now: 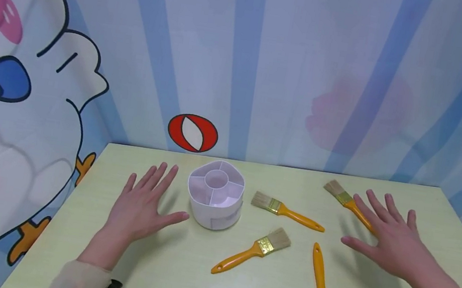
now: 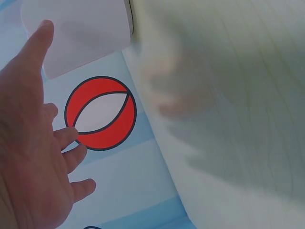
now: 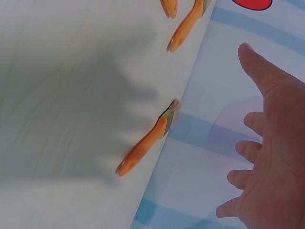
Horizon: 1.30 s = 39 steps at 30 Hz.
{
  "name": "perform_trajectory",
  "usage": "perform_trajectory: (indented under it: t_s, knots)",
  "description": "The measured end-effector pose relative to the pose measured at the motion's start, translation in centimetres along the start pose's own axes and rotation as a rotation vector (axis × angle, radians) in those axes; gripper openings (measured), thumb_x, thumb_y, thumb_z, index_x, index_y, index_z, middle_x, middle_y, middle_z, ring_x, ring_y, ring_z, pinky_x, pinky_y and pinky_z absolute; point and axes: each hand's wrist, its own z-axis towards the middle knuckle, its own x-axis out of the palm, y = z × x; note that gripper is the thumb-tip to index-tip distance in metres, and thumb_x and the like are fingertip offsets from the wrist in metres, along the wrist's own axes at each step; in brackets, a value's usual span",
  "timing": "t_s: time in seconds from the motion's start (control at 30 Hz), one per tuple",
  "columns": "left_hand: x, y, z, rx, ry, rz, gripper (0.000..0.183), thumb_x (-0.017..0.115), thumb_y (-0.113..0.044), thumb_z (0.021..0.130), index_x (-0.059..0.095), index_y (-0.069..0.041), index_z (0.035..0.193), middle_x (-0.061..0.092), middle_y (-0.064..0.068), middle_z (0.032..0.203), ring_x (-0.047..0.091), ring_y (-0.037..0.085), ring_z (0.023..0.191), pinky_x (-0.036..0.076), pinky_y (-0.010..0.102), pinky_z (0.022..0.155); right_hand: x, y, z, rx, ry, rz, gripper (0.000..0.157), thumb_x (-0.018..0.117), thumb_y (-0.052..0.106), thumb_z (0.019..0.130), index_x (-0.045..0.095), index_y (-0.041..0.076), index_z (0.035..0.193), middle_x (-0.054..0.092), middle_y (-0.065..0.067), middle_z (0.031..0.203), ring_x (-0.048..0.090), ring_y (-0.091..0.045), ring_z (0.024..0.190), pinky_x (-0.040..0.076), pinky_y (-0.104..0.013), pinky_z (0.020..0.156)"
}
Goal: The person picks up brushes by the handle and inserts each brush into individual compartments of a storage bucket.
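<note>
My left hand hovers with spread fingers just left of a white round holder divided into compartments, and it holds nothing. On the right, my right hand is spread too, above the handle of a paintbrush near the back right; the right wrist view shows that brush apart from the fingers. Between the hands lie a second paintbrush, right of the holder, and a third paintbrush in front of it. Another paintbrush points its bristles toward the front edge. All have orange handles.
A pale wooden table carries everything. Behind it rises a blue striped backdrop with a printed red and white ball. A printed white cartoon figure covers the left side.
</note>
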Motion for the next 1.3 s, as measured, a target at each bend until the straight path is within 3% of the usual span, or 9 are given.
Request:
perform_trajectory:
  t_s: [0.17,0.4,0.53,0.77,1.03,1.3]
  knots:
    - [0.5,-0.2,0.6,0.011,-0.009,-0.077,0.118,0.068,-0.08,0.086,0.015,-0.021,0.174,0.018,0.012,0.178,0.018,0.038,0.163,0.014,0.066,0.131,-0.1,0.7,0.9,-0.007,0.034,0.045,0.105,0.074,0.061,0.095,0.017,0.022,0.173,0.017,-0.025,0.175,0.006,-0.057,0.159,0.0,-0.09,0.115]
    - [1.0,-0.8,1.2,0.024,-0.015,-0.271,0.12,0.077,-0.072,0.085,0.014,-0.021,0.174,0.02,0.009,0.178,0.028,0.038,0.16,0.024,0.06,0.13,0.2,1.6,1.8,-0.028,0.061,0.13,0.102,0.075,0.059,0.095,0.022,0.018,0.172,0.02,-0.025,0.175,0.011,-0.056,0.159,0.004,-0.089,0.115]
    - [1.2,-1.2,1.3,0.025,-0.021,-0.309,0.121,0.08,-0.071,0.083,0.015,-0.023,0.174,0.022,0.007,0.178,0.031,0.038,0.159,0.028,0.06,0.129,0.5,2.1,2.5,-0.038,0.068,0.171,0.101,0.075,0.058,0.095,0.026,0.014,0.171,0.02,-0.025,0.175,0.012,-0.057,0.158,0.005,-0.088,0.116]
    - [1.5,-2.2,1.3,-0.041,0.013,-0.471,0.123,0.084,-0.067,0.082,0.014,-0.024,0.174,0.026,0.008,0.177,0.03,0.038,0.16,0.041,0.067,0.119,1.0,3.0,3.7,-0.071,0.079,0.231,0.097,0.076,0.054,0.096,0.032,0.007,0.168,0.021,-0.024,0.175,0.014,-0.054,0.159,0.008,-0.082,0.121]
    - [1.8,-3.1,1.5,-0.078,-0.004,-0.723,0.123,0.093,-0.051,0.08,0.017,-0.023,0.173,0.027,0.004,0.176,0.034,0.031,0.159,0.04,0.056,0.123,1.6,4.1,4.6,-0.085,0.094,0.246,0.096,0.074,0.056,0.097,0.033,0.005,0.167,0.024,-0.023,0.174,0.016,-0.047,0.161,0.025,-0.075,0.123]
    - [2.3,-3.6,1.6,-0.099,-0.028,-0.845,0.117,0.095,-0.041,0.082,0.023,-0.019,0.172,0.034,0.008,0.174,0.039,0.03,0.157,0.041,0.047,0.123,1.9,4.8,5.8,-0.078,0.128,0.268,0.095,0.069,0.061,0.099,0.033,0.007,0.168,0.028,-0.022,0.173,0.02,-0.05,0.16,0.031,-0.071,0.122]
